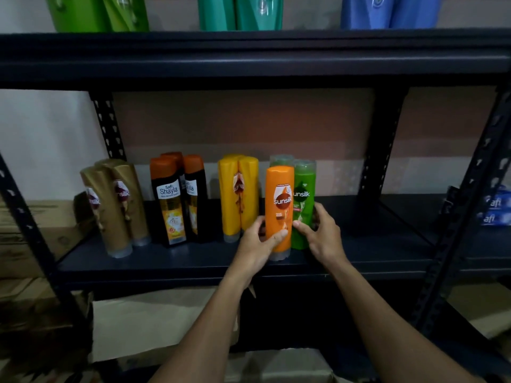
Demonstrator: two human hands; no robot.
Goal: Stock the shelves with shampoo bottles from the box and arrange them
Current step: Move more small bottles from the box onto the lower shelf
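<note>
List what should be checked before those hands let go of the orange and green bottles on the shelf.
1. Left hand grips orange bottle: ok.
2. Right hand holds green bottle: ok.
3. Both bottles upright, labels forward: ok.
4. Orange bottle's base flat on the shelf: cannot tell.
5. Bare shelf room right of the green bottle: ok.
</note>
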